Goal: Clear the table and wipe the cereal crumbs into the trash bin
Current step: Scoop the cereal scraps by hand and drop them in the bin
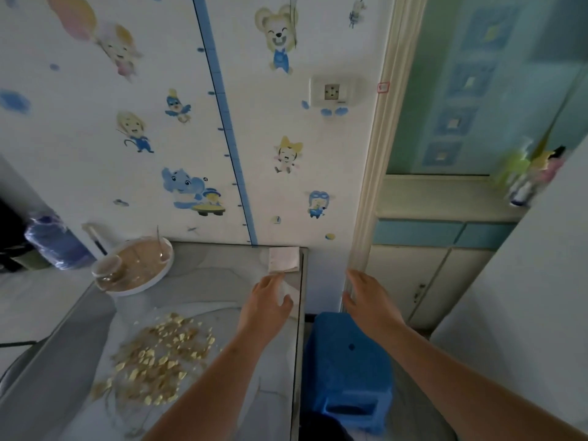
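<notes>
Pinching white tissue [289, 289]: left hand [267, 308] | right hand [366, 300] spread wide (holding nothing) near blue stool [346, 361] | cereal crumbs [159, 354] on table [206, 281]

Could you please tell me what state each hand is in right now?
Left hand: pinching a tissue.
Right hand: open, holding nothing.

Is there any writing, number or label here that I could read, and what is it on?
Nothing here can be read.
Blue height-chart strip on the wall: tick marks only, any numbers too blurred.
Red-edged sticker by the door frame: too small to read.
Bottle with a blue wrap: blurred, no legible print.
</notes>
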